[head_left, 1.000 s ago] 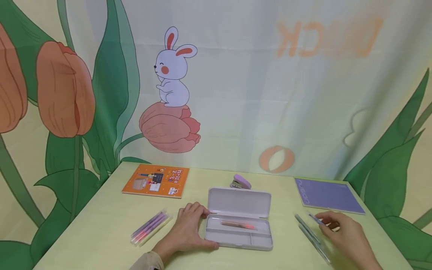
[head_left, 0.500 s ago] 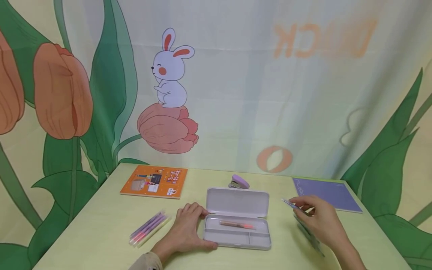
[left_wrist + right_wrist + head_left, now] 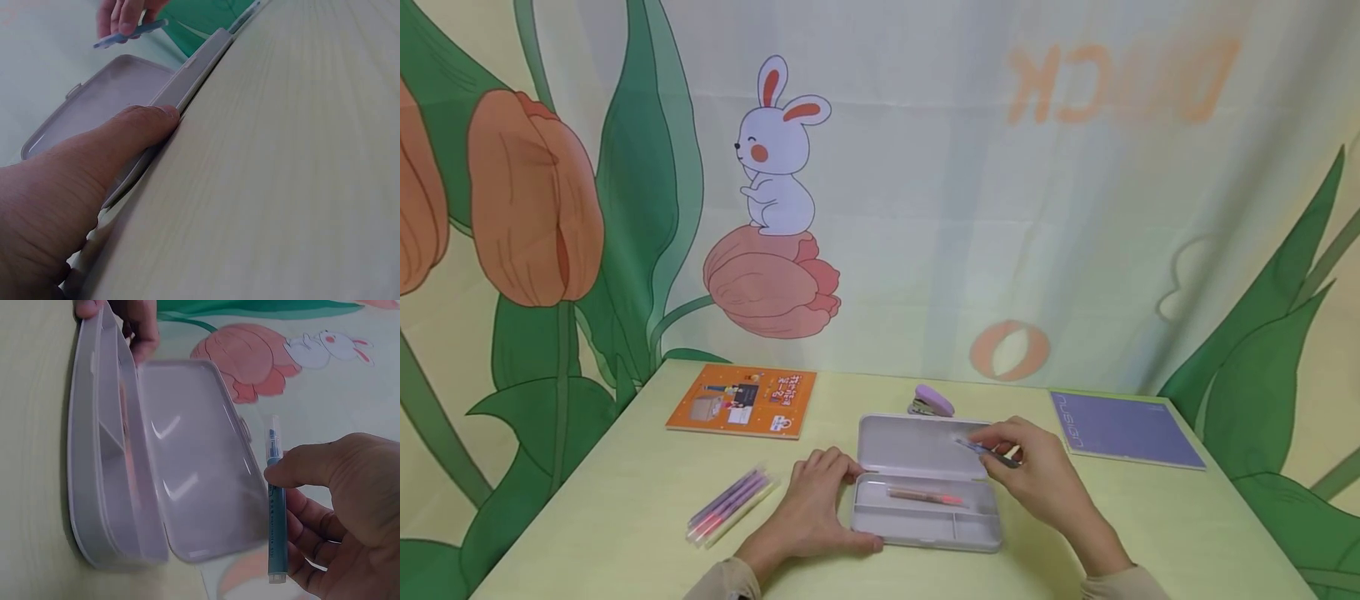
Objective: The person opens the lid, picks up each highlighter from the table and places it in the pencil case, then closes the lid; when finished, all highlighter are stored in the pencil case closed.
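A pale grey pencil case (image 3: 917, 523) lies with its lid (image 3: 200, 456) raised. One brown pen with a pinkish-orange end (image 3: 925, 497) rests in its rear compartment. My left hand (image 3: 816, 508) grips the case's left end, thumb along the front edge and fingers towards the back corner. My right hand (image 3: 1037, 471) pinches a teal pen with a clear cap (image 3: 277, 512) between thumb and fingers. In the head view that hand and pen are above the case's right side, in front of the lid. In the left wrist view the pen (image 3: 131, 34) hangs apart from the case.
Several purple, pink and yellow pens (image 3: 730, 508) lie left of my left hand. An orange booklet (image 3: 741, 402), a purple stapler (image 3: 932, 400) and a blue-violet notebook (image 3: 1127, 429) lie along the back. Another pen (image 3: 245, 15) shows beyond the case in the left wrist view.
My right hand has carried the teal pen leftward from the right side of the table to the case. The pens there are now behind my forearm. My left hand keeps its place.
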`<state>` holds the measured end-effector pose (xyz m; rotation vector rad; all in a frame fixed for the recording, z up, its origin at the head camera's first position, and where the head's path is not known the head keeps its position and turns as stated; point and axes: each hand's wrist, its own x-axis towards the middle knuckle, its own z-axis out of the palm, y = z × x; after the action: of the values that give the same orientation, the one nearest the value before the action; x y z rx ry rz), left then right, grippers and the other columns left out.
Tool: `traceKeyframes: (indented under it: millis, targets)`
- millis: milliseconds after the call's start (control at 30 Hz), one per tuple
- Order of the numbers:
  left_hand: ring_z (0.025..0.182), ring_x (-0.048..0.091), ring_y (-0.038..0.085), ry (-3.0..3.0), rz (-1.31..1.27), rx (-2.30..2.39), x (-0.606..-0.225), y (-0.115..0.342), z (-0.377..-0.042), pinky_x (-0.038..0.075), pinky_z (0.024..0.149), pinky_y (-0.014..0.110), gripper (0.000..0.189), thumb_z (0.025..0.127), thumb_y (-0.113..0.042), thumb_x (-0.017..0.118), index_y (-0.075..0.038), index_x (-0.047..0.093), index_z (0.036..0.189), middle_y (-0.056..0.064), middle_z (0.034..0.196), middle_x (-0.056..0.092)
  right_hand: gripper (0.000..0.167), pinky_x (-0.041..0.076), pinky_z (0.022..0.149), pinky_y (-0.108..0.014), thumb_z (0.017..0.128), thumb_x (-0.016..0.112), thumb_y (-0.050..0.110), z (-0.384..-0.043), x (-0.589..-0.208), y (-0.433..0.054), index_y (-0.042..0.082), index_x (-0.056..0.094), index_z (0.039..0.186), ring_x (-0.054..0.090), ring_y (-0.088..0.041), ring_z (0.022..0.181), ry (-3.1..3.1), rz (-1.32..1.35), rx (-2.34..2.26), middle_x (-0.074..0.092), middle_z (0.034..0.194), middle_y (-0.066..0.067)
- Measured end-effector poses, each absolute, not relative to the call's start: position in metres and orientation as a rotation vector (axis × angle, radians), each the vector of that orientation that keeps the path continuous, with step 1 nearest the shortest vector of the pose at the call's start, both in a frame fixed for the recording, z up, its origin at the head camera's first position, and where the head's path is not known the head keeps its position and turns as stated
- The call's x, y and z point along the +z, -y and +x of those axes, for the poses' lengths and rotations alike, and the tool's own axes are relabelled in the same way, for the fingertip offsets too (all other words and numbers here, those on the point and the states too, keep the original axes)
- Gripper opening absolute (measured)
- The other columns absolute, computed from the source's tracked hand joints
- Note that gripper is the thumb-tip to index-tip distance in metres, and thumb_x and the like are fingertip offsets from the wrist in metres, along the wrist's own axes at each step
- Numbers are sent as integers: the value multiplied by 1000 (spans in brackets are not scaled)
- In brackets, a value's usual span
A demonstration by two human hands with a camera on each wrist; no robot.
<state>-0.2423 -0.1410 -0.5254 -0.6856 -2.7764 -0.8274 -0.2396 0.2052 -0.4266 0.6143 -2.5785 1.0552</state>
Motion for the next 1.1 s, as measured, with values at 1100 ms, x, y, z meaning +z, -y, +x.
traceKeyframes:
  millis: [1100]
  targets:
    - [118, 49, 16, 2775, -686, -836, -526, 141, -243, 39, 106, 48, 98, 63, -87, 90, -21, 64, 131, -9, 118, 59, 27, 58, 80, -32, 93, 84, 0, -244, -447, -155, 16, 83, 115, 69, -12, 93, 2623, 736, 1145, 79, 101, 2]
